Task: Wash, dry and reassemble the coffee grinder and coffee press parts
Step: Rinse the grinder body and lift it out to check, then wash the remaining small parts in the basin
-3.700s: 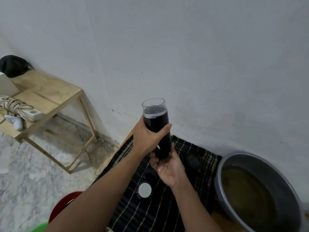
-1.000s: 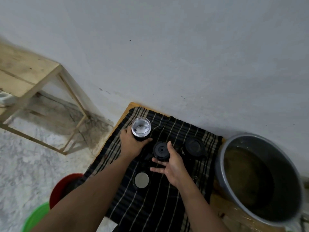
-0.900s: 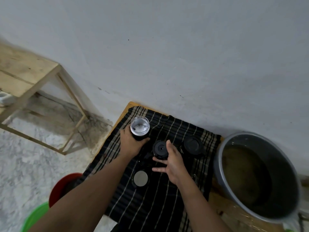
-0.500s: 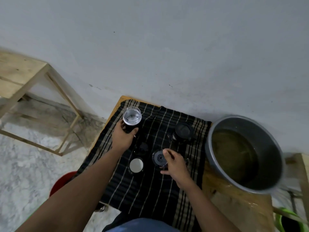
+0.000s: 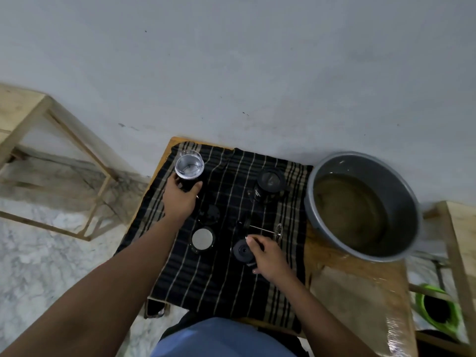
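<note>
Marble floor [image 5: 38, 258] and a pale plastered wall [image 5: 257, 60] frame a low wooden bench [image 5: 360, 292] under a black striped cloth [image 5: 219, 279]. Left hand [image 5: 179, 199] wraps the upright coffee grinder [image 5: 189, 172]; right hand [image 5: 270, 253] pinches a round black lid [image 5: 242, 251]; beside them, a grey basin [image 5: 401, 176] of murky water

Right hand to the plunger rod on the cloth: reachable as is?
Probably yes. The plunger rod lies bare on the cloth just past the right hand, nothing between them. But that hand is closed on a black round part, so it would likely need to let go first.
</note>
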`<state>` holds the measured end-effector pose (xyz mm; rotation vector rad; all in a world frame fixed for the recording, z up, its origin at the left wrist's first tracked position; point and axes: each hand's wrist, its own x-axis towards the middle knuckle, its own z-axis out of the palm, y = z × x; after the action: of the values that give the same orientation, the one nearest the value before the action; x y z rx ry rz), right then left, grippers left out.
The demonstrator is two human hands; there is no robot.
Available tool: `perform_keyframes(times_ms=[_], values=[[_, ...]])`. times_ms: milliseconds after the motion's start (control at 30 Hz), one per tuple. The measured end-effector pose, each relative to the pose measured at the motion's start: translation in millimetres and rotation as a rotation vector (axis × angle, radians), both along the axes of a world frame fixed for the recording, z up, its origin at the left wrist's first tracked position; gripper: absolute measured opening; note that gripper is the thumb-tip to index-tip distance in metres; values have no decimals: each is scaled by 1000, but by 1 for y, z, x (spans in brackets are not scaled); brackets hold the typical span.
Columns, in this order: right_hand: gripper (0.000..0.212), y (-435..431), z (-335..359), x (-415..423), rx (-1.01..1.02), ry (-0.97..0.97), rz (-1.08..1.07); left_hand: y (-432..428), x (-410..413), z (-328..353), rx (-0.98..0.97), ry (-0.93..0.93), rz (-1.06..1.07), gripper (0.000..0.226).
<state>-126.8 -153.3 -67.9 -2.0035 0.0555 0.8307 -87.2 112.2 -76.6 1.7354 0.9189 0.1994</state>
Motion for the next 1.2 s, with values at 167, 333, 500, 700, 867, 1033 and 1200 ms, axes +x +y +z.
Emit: perform_keyframes(times_ms=[167,333,500,700,867,1033,1200], values=[[39,-6,-16,-3,-152,3,36,-9,-2,5,-69,-44,26,70],[37,-10,-21,-4,-172,-80,42,-12,-15,16,-24,-14,55,80],[33,-11,-18,-9,-135,-162,-13,-70,-52,50,230,-1,-312,40],[25,-13,-14,-13,-159,-338,178,-123,-98,33,443,243,-890,39],[24,-17,-8,-10,-265,-332,200,-128,-114,11,392,273,-882,47],[25,-20,-4,-9,-365,-300,123,-125,-113,3,393,189,-760,32],[17,-10,4,-18,-415,-294,64,-133,-115,-3,362,169,-642,28]])
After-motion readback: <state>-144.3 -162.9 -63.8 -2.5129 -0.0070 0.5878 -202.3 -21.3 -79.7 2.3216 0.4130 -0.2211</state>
